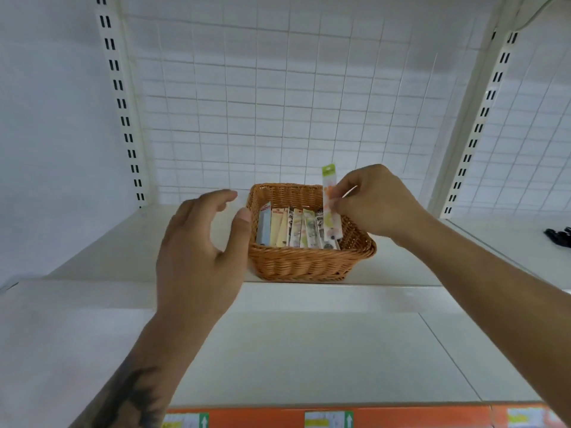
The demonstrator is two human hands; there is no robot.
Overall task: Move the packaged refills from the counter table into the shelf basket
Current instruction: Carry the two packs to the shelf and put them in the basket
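A brown wicker basket (pixel 302 264) stands on the white shelf. Several flat packaged refills (pixel 296 228) lie side by side in it, leaning against each other. My right hand (pixel 374 205) pinches one long narrow refill pack (pixel 328 186) with a green top, held almost upright over the basket's right side, its lower end among the packs inside. My left hand (pixel 200 245) hovers open just left of the basket, fingers spread and thumb close to the basket's left rim, holding nothing.
The white shelf board (pixel 123 242) has a wire grid back panel (pixel 278 103) and slotted uprights (pixel 123 103) at both sides. A dark object (pixel 557 236) lies on the neighbouring shelf at far right. Orange price strips (pixel 333 418) run along the lower shelf edge.
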